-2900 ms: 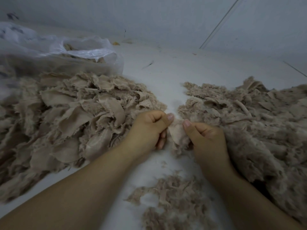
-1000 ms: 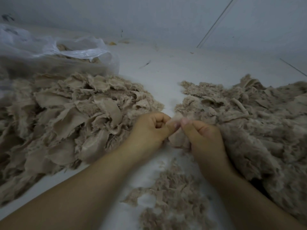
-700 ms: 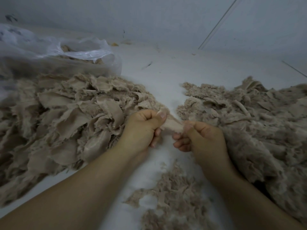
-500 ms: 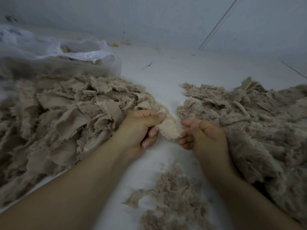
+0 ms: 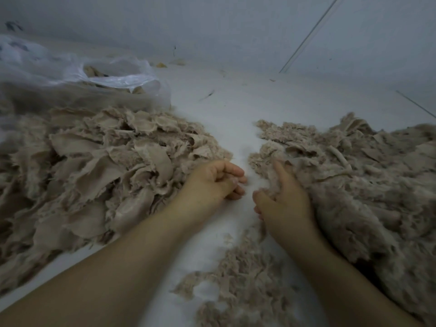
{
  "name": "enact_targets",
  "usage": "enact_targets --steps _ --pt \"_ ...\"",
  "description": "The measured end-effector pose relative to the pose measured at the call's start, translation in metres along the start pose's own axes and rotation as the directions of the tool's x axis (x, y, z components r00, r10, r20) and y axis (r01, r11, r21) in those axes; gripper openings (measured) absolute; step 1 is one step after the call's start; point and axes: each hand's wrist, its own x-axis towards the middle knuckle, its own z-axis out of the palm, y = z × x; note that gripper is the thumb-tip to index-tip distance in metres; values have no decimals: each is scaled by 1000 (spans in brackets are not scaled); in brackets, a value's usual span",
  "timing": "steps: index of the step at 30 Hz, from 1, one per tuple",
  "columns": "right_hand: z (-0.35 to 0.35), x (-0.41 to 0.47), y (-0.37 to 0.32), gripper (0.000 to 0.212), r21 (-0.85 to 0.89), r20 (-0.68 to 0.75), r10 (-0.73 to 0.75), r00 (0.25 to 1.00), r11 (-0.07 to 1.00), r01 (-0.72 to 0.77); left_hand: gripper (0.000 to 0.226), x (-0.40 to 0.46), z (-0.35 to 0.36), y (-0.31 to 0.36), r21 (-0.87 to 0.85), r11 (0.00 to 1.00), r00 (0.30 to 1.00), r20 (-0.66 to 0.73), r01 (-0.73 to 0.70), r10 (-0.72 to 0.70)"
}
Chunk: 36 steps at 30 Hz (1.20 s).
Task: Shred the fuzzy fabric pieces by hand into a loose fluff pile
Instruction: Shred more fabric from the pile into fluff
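Both hands have come apart since half a second ago: then the left hand held a pale strip up between them, now no strip shows between the hands.

Left hand: sits at the near-right edge of the fabric pieces heap, knuckles up, fingers curled loosely inward, thumb across the top. Looks like it holds nothing, but the palm side is hidden, so can't tell for sure.

Right hand: touching the near-left edge of the fluff pile, index finger extended toward the far side, other fingers curled round a small tuft of fluff against the thumb. Motion blur here.

Layout:
- fabric pieces heap, left: flat torn beige scraps with frayed edges, stacked loosely.
- fluff pile, right: finer, woolly, with some strips mixed in; runs from mid-scene out past the right edge.
- scattered shreds, near centre, between the forearms, apart from both big heaps.
- clear plastic bag, far left, just behind the fabric heap, mouth open, beige scraps inside.
- white floor shows as a bare lane between the two heaps; both hands are over it.
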Motion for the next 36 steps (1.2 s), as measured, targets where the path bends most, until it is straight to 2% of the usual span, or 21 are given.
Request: enact_targets --steps 1,2,5,7,9,11,13,15,17,19,21,23,27,30,33,36 --pt "-1 0 -2 80 -65 18 -10 1000 998 12 16 0 0 1 0 1000 1000 3 -1 1" --pt "-1 0 -2 78 -58 26 -11 1000 998 12 15 0 1 1 -3 1000 1000 6 2 -2" --pt "-1 -1 -1 64 44 14 -4 1000 999 3 16 0 2 -1 12 1000 1000 -7 3 -3" --pt "-1 -1 -1 39 53 -51 -14 999 998 17 21 1 4 -6 122 992 999 -12 -42 43" --pt "-1 -2 -4 15 106 -66 -29 997 994 35 45 3 4 -12 315 940 992 27 -127 125" --pt "-2 -4 -6 18 115 -63 -59 996 991 66 64 5 4 -15 453 873 983 90 -181 157" --pt "-1 -4 -3 16 119 -101 -70 992 990 82 49 4 5 -15 480 851 977 98 -213 189" --pt "-2 -3 -2 16 234 -140 -43 989 969 75 34 4 5 -17 425 881 977 39 -207 210" --pt "-3 -5 -2 28 385 -80 -90 993 916 114 14 4 5 -16 331 924 980 13 -193 200" --pt "-4 -6 -2 36 391 20 -211 977 901 187 11 2 5 -13 212 962 985 34 -171 168" --pt "-3 -7 0 31 285 88 -266 960 930 231 17 2 5 -12 122 980 988 11 -156 156" --pt "-3 -6 0 11 188 21 -207 978 962 200 21 0 5 -10 62 984 985 -36 -165 167" --pt "-3 -1 2 22 241 -204 -72 976 963 121 20 2 0 -8 -68 983 971 -179 -171 156" --pt "-2 0 4 26 188 -222 -29 975 980 72 19 4 -4 -6 -90 972 952 -243 -215 188" --pt "-4 -2 2 31 95 -196 -37 980 994 57 21 1 -3 -5 -120 971 968 -169 -205 183" --pt "-4 -7 -8 39 169 -175 -145 974 970 174 20 -2 2 -7 -99 980 984 -54 -172 167"
